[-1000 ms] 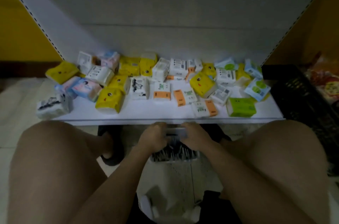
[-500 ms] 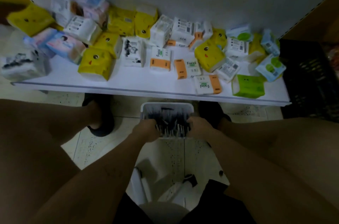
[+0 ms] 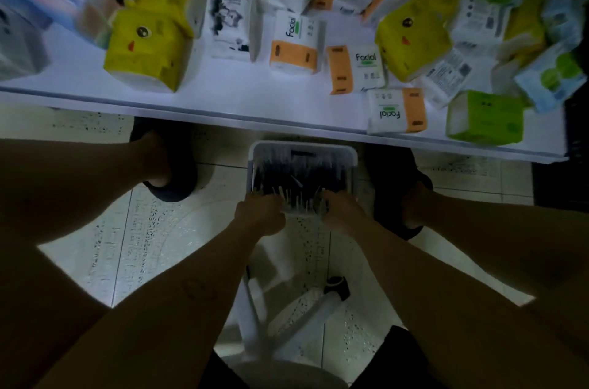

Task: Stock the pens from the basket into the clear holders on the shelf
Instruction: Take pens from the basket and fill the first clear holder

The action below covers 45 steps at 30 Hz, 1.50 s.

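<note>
The left hand (image 3: 259,213) and right hand (image 3: 342,213) curl round the near edge of the white plastic basket (image 3: 302,146). Dark pens (image 3: 299,175) fill it, by the white shelf (image 3: 239,92).

Basket (image 3: 318,146): white plastic, smooth, matt rim.
Pens (image 3: 299,175): dark plastic barrels, detail blurred.
Shelf (image 3: 239,95): white board, smooth, faint sheen.
Tissue packs (image 3: 146,50): thin plastic film wrap, glossy, creased.
Floor tiles (image 3: 95,261): speckled, polished, light-reflecting.
</note>
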Motion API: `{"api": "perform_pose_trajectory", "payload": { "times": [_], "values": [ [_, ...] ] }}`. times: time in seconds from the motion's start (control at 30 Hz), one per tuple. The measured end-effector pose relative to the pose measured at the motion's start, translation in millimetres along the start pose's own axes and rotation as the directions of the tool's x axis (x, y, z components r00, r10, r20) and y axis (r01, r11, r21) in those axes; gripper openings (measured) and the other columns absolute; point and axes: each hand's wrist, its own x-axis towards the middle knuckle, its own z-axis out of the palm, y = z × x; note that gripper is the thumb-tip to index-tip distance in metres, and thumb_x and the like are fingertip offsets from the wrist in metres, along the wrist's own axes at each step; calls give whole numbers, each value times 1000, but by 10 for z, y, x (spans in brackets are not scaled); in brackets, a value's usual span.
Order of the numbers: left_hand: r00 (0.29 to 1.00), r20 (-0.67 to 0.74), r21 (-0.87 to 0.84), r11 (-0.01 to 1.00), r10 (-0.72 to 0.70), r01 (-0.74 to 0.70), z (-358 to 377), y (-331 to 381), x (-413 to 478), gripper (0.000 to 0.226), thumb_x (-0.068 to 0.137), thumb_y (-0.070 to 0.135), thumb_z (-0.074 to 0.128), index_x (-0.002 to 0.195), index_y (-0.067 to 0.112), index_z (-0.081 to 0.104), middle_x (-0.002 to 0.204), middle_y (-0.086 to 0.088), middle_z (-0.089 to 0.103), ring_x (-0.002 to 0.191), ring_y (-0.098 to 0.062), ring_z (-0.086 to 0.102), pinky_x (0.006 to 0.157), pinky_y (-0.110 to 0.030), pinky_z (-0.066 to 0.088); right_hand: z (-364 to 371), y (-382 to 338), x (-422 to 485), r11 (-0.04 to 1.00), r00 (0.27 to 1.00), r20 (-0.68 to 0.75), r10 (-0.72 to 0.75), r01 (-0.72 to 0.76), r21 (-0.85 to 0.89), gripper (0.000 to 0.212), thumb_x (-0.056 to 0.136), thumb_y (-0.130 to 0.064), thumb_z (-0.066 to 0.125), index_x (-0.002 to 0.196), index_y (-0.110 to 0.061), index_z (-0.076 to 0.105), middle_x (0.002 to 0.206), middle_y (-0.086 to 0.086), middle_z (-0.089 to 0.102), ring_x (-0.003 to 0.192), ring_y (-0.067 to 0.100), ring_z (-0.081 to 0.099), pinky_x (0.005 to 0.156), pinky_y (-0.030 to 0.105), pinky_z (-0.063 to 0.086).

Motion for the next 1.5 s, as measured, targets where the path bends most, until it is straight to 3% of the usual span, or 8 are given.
{"api": "perform_pose_trajectory", "payload": {
  "times": [0.27,0.47,0.63,0.83,1.0,1.07,1.2,1.5],
  "values": [
    [995,-54,-145,986,-87,78,-76,-1,48,15,93,18,50,83,8,55,92,-11,62,76,-19,51,67,-27,42,98,-42,214,959,992,91,92,-64,-276,58,95,-30,43,151,-21,28,149,17,30,132,36,29,108,40,30],
    [958,6,-612,757,-286,229,-225,-64,-16,20,85,13,66,99,0,63,82,-13,69,72,-24,68,57,-29,55,95,-105,223,941,988,79,130,-98,-323,52,94,-28,43,144,-10,39,141,21,37,128,37,34,108,44,32],
    [947,169,-808,512,-273,291,-398,-13,-159,5,88,5,59,89,0,59,73,-12,63,62,-20,60,54,-26,48,14,-141,177,987,987,-38,156,-157,-27,22,92,-13,53,101,0,69,77,5,54,91,25,61,75,28,48],
    [925,350,-854,356,-145,379,-463,-57,-361,10,88,-1,51,97,-2,55,75,-15,60,68,-23,59,58,-30,49,-113,-90,90,941,942,-215,257,-193,279,28,92,-11,59,65,-3,55,62,4,49,58,17,50,51,28,44],
    [952,306,-909,292,-14,296,-520,19,-632,17,92,-7,49,108,-5,56,90,-20,66,81,-28,68,70,-34,58,-242,-137,-126,862,976,-95,195,-125,490,19,85,-5,68,100,7,66,87,19,67,79,30,68,74,40,60],
    [963,262,-927,294,60,234,-547,83,-761,24,90,-11,50,111,-2,59,103,-19,67,88,-29,70,74,-35,59,-244,-190,-264,874,986,-67,150,-100,476,24,83,0,64,105,8,66,89,16,67,76,24,66,66,30,58],
    [995,94,-903,421,14,80,-543,171,-940,27,87,-10,55,111,0,62,105,-18,70,92,-30,70,74,-34,60,-194,-286,-511,872,993,-77,86,-38,489,42,72,9,63,112,17,59,110,30,66,101,37,65,83,57,55],
    [979,-202,-836,518,15,-180,-648,344,-1321,12,86,-5,59,86,6,62,74,-13,59,65,-20,57,60,-29,51,-450,-408,-1109,759,962,-272,38,149,633,16,85,2,65,90,-11,57,96,21,66,75,27,72,67,38,62]
  ]
}}
